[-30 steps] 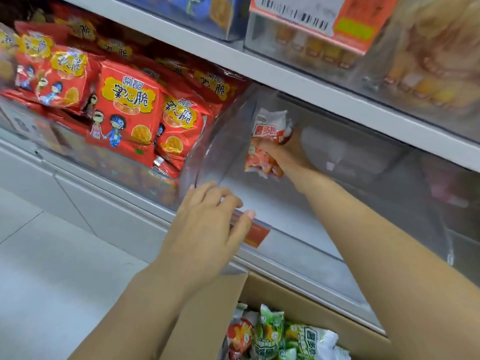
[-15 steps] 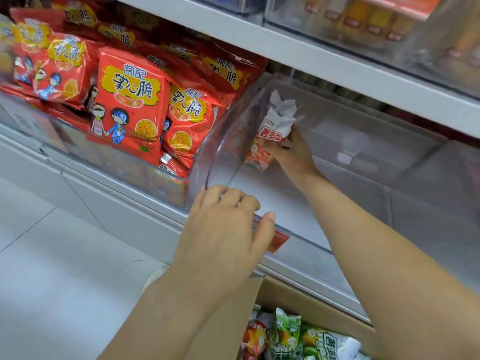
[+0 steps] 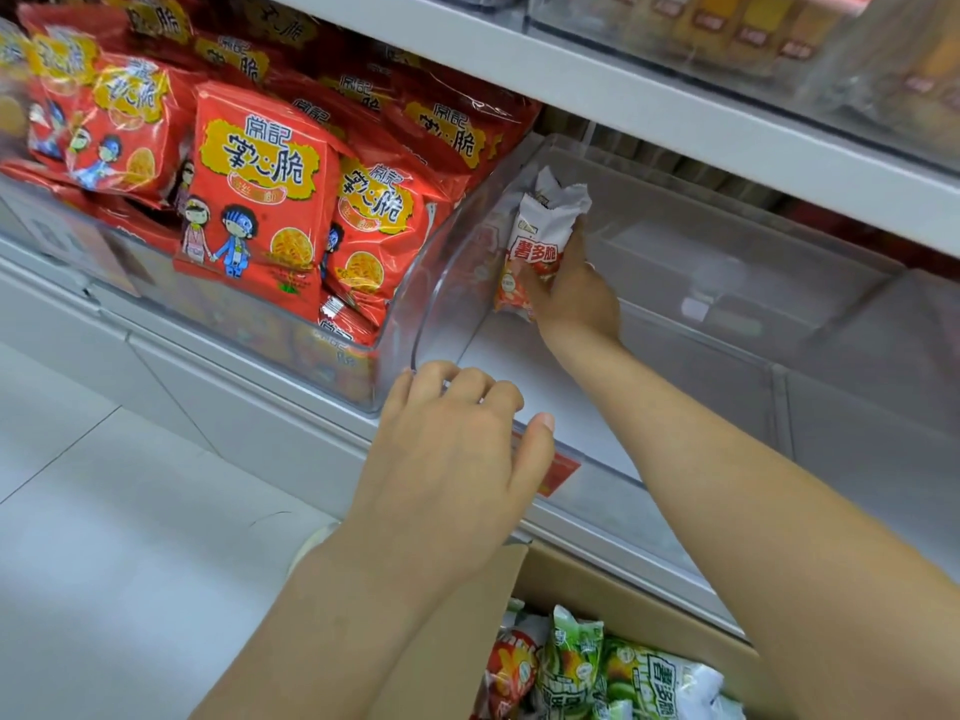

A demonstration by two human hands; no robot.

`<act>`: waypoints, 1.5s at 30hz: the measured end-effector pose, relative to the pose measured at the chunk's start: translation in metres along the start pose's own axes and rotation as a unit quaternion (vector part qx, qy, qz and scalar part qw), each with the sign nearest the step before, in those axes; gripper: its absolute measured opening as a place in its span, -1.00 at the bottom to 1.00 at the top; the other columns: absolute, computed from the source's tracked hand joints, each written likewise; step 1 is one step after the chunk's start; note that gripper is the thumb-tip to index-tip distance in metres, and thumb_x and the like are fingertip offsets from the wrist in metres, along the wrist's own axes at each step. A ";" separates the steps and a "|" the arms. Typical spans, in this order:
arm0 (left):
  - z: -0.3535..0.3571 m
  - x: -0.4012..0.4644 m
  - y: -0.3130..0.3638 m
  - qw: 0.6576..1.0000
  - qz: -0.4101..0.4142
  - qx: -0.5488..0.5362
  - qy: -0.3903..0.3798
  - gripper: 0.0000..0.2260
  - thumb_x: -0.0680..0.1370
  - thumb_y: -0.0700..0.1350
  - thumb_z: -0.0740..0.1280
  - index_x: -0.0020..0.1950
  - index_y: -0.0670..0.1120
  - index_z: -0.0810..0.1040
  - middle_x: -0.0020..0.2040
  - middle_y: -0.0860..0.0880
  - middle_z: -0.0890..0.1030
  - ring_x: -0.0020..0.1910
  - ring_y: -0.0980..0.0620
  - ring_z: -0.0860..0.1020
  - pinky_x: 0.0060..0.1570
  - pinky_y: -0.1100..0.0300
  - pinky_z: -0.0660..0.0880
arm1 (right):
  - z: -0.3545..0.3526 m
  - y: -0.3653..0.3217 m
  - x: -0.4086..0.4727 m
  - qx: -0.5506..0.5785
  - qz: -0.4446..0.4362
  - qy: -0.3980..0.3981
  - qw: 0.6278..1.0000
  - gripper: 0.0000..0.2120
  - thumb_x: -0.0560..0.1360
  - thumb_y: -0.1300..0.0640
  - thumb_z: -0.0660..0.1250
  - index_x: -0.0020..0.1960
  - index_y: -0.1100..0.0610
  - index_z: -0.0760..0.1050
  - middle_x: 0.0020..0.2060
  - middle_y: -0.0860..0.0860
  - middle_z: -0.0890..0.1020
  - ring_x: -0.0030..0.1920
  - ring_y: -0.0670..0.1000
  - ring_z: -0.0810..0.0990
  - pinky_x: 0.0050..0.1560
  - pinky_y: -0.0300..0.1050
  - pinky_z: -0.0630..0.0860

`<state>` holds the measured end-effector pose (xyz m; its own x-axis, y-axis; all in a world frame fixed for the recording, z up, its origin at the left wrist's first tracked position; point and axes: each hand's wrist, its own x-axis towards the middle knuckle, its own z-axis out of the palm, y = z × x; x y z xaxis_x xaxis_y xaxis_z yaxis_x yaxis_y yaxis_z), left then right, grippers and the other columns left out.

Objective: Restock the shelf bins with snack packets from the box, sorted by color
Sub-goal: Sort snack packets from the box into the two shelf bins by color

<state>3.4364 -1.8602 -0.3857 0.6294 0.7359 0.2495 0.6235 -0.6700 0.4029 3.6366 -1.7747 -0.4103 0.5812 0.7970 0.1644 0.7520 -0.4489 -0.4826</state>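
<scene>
Right hand grips a white-and-red snack packet upright inside the clear bin, against its left wall. Left hand rests on the bin's front lip, fingers curled over it (thumb on the outer face). Cardboard box below holds green and red packets.
</scene>
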 end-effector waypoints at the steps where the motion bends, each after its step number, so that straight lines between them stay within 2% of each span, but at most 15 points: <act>1: -0.001 0.000 0.000 1.000 -0.002 0.000 0.000 -0.54 0.55 0.13 0.05 0.00 -0.07 0.67 -0.08 -0.02 0.66 0.01 -0.12 0.53 0.06 -0.06 0.50 | 0.003 -0.001 0.001 0.034 0.014 -0.014 0.999 -0.25 0.57 -0.20 0.16 0.58 0.06 -0.12 0.25 0.16 0.54 0.19 0.21 0.54 0.07 0.01 0.47; 8: -0.008 -0.002 0.001 1.000 -0.008 -0.005 -0.021 -0.42 0.51 0.22 -0.09 0.12 -0.04 0.62 0.06 0.00 0.64 0.19 -0.09 0.47 0.30 -0.07 0.31 | -0.035 -0.009 -0.006 0.166 0.117 -0.014 0.979 -0.37 0.62 -0.19 0.03 0.55 0.17 0.08 0.41 0.12 0.39 0.39 0.12 0.36 0.28 -0.08 0.30; 11: -0.005 -0.011 0.005 1.000 -0.010 0.013 0.000 -0.43 0.53 0.21 -0.07 0.20 -0.05 0.58 0.22 -0.03 0.57 0.40 -0.15 0.34 0.43 -0.13 0.12 | -0.071 -0.008 -0.033 0.272 0.097 0.074 0.955 -0.76 0.56 0.11 0.17 0.12 0.07 0.57 0.09 0.07 0.62 0.05 0.05 0.55 0.04 -0.12 0.42; 13: -0.004 -0.025 0.012 0.998 0.010 0.032 0.049 -0.52 0.56 0.15 0.03 0.19 -0.10 0.58 0.25 -0.11 0.56 0.41 -0.21 0.34 0.41 -0.18 0.16 | -0.095 -0.001 -0.077 0.308 0.053 0.100 0.945 -0.78 0.45 0.20 0.19 -0.14 -0.04 0.58 -0.14 0.03 0.69 -0.07 0.06 0.64 0.02 -0.04 0.53; 16: 0.004 -0.044 0.034 0.992 0.071 -0.008 0.100 -0.66 0.56 0.02 0.14 0.12 -0.14 0.59 0.24 -0.16 0.54 0.40 -0.24 0.34 0.38 -0.21 0.24 | -0.125 0.015 -0.164 0.261 -0.001 0.098 0.960 -0.79 0.47 0.18 0.21 -0.13 -0.05 0.57 -0.33 -0.11 0.66 -0.19 -0.09 0.65 -0.01 -0.09 0.56; 20: 0.021 -0.076 0.071 0.982 0.135 -0.073 0.107 -0.76 0.52 -0.09 0.23 0.06 -0.14 0.61 0.16 -0.14 0.57 0.33 -0.22 0.40 0.33 -0.14 0.32 | -0.137 0.050 -0.257 0.161 -0.031 0.103 0.981 -0.79 0.50 0.05 0.19 -0.02 -0.03 0.60 -0.25 -0.10 0.67 -0.15 -0.04 0.65 -0.05 0.04 0.55; 23: 0.047 -0.116 0.087 0.987 0.144 -0.065 0.026 -0.75 0.51 -0.05 0.21 0.03 -0.13 0.61 0.02 -0.08 0.62 0.15 -0.14 0.50 0.19 -0.01 0.41 | -0.130 0.086 -0.315 0.162 0.028 0.034 0.986 -0.78 0.50 0.00 0.20 -0.01 -0.03 0.61 -0.24 -0.08 0.67 -0.15 0.01 0.65 -0.08 0.02 0.55; 25: 0.062 -0.145 0.090 0.986 0.117 -0.003 -0.116 -0.69 0.54 0.01 0.15 0.10 -0.12 0.58 0.03 -0.07 0.61 0.12 -0.12 0.51 0.10 0.04 0.43 | -0.122 0.114 -0.352 0.090 0.071 -0.054 0.992 -0.82 0.55 0.03 0.25 0.03 -0.01 0.61 -0.17 -0.06 0.68 -0.10 0.00 0.64 -0.08 -0.04 0.54; 27: 0.077 -0.173 0.090 0.957 0.074 0.061 -0.275 -0.68 0.59 0.02 0.17 0.25 -0.10 0.49 0.18 -0.08 0.54 0.21 -0.11 0.45 0.10 0.05 0.44 | -0.115 0.146 -0.388 0.021 0.127 -0.143 0.981 -0.82 0.56 0.05 0.25 0.11 -0.01 0.58 -0.05 -0.06 0.66 -0.01 0.00 0.63 -0.05 -0.06 0.52; 30: 0.089 -0.203 0.094 0.927 0.063 0.108 -0.354 -0.72 0.61 0.00 0.17 0.22 -0.12 0.48 0.14 -0.11 0.55 0.15 -0.10 0.48 -0.01 0.06 0.47 | -0.105 0.180 -0.434 -0.032 0.171 -0.287 0.942 -0.69 0.55 -0.01 0.27 0.28 -0.01 0.48 0.16 -0.02 0.60 0.14 0.01 0.57 0.03 -0.09 0.51; 34: 0.102 -0.233 0.112 0.892 0.076 0.106 -0.432 -0.78 0.58 0.02 0.21 -0.02 -0.13 0.49 -0.07 -0.12 0.57 -0.01 -0.12 0.55 -0.20 0.10 0.40 | -0.081 0.183 -0.482 -0.005 0.047 -0.389 0.920 -0.52 0.49 0.01 0.35 0.38 -0.06 0.36 0.29 -0.06 0.45 0.29 0.00 0.41 0.18 -0.12 0.41; 37: 0.109 -0.266 0.122 0.827 0.040 0.103 -0.551 -0.61 0.48 0.09 0.33 0.17 -0.13 0.44 0.06 -0.11 0.54 0.09 -0.14 0.53 -0.08 0.09 0.44 | -0.061 0.178 -0.499 -0.061 -0.079 -0.396 0.913 -0.42 0.47 0.24 0.29 0.45 0.00 0.28 0.38 -0.03 0.36 0.38 0.06 0.33 0.19 -0.08 0.36; 41: 0.121 -0.301 0.121 0.829 0.020 0.143 -0.541 -0.39 0.45 0.14 0.38 0.36 -0.11 0.27 0.25 -0.11 0.45 0.21 -0.12 0.48 0.10 0.04 0.45 | -0.052 0.182 -0.501 -0.062 -0.073 -0.405 0.909 -0.40 0.49 0.19 0.29 0.49 -0.01 0.23 0.36 0.04 0.39 0.34 0.08 0.37 0.20 -0.08 0.37; 43: 0.120 -0.297 0.119 0.847 -0.058 0.054 -0.526 -0.46 0.42 0.11 0.41 0.27 -0.08 0.30 0.15 -0.06 0.51 0.08 -0.06 0.53 -0.03 0.09 0.47 | -0.058 0.187 -0.494 0.029 0.005 -0.399 0.916 -0.46 0.48 0.06 0.36 0.43 -0.04 0.32 0.28 0.00 0.48 0.27 0.04 0.45 0.18 -0.12 0.41; 45: 0.114 -0.282 0.114 0.820 -0.193 -0.121 -0.526 -0.56 0.41 0.10 0.41 0.17 -0.04 0.37 0.01 0.01 0.54 -0.05 0.04 0.54 -0.12 0.15 0.48 | -0.069 0.193 -0.486 0.140 0.099 -0.385 0.907 -0.47 0.46 -0.02 0.42 0.39 -0.10 0.38 0.23 -0.06 0.51 0.23 -0.02 0.49 0.20 -0.13 0.41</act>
<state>3.3829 -2.1556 -0.5104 0.5382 0.3117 -0.7831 0.8400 -0.2741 0.4682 3.5205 -2.2768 -0.5243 0.2255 0.8062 -0.5470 0.4862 -0.5797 -0.6539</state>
